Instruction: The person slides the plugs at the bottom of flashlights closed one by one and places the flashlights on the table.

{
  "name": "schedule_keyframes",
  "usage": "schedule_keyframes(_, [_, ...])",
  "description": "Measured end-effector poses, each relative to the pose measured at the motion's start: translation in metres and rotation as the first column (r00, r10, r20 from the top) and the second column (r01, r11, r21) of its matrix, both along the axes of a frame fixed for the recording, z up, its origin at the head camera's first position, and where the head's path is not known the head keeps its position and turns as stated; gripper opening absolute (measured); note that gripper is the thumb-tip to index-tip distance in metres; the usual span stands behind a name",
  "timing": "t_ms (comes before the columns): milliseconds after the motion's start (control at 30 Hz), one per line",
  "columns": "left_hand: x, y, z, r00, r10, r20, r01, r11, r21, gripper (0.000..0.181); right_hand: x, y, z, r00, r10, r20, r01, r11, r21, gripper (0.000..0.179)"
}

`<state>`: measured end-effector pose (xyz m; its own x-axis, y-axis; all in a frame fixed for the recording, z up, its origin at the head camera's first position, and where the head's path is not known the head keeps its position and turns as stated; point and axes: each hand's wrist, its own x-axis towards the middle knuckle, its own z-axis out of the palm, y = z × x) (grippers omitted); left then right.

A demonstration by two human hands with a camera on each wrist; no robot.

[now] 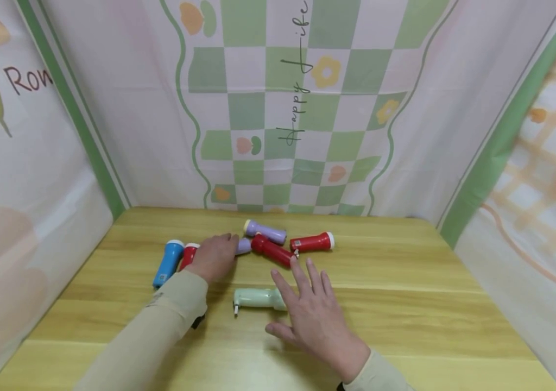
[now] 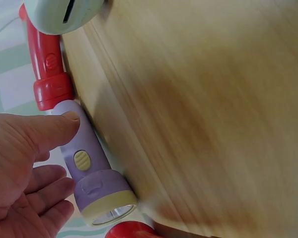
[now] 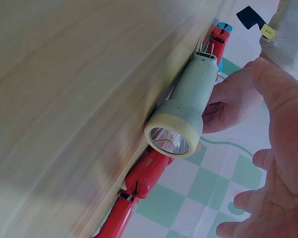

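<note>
My left hand (image 1: 214,258) reaches over a purple flashlight (image 2: 84,148) with a yellow switch and lens rim. In the left wrist view its thumb lies across the tail end, and the loosely bent fingers are beside the barrel. Most of this flashlight is covered by the hand in the head view. A pale green flashlight (image 1: 256,298) lies crosswise nearer to me, its tail cap hanging open at the left. Beside its head end, my right hand (image 1: 319,323) hovers with fingers spread and nothing held.
Blue (image 1: 168,264) and red (image 1: 188,255) flashlights lie to the left, the red one partly behind my left hand. Further back are another purple flashlight (image 1: 265,232), a dark red one (image 1: 273,251) and a red one with a white rim (image 1: 312,242). Printed curtains (image 1: 151,136) surround the wooden table (image 1: 405,304).
</note>
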<state>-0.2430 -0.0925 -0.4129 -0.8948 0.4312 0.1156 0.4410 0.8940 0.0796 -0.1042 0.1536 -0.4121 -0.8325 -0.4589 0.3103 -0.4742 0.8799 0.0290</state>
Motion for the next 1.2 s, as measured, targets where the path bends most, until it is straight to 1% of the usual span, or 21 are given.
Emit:
schedule_keyframes(167, [0.0001, 0.001, -0.0032, 0.999, 0.024, 0.022, -0.024, 0.999, -0.034, 0.036, 0.0003, -0.0002, -0.0008, 1.0, 0.007, -0.013, -0.007, 1.0, 0.002, 0.097])
schedule_keyframes(467, [0.0009, 0.0025, -0.0058, 0.999, 0.032, 0.02, -0.03, 0.996, -0.083, 0.031, 0.0002, -0.0008, -0.0018, 1.0, 0.005, -0.005, -0.005, 1.0, -0.004, 0.098])
schedule_keyframes(800, [0.0027, 0.0019, -0.0071, 1.0, 0.007, -0.012, -0.008, 0.997, -0.075, 0.02, 0.0006, -0.0014, -0.002, 1.0, 0.003, -0.004, -0.003, 1.0, 0.001, 0.098])
schedule_keyframes(1033, [0.0039, 0.0035, -0.0078, 0.999, -0.005, -0.034, 0.003, 0.999, -0.052, 0.019, 0.0003, -0.001, -0.0031, 1.0, 0.003, -0.012, -0.003, 1.0, 0.001, 0.099])
schedule_keyframes(1200, [0.004, 0.0045, -0.009, 0.999, -0.004, -0.044, 0.001, 0.998, -0.062, 0.021, 0.0005, -0.0011, -0.0032, 1.0, 0.005, -0.012, -0.005, 1.0, 0.004, 0.099])
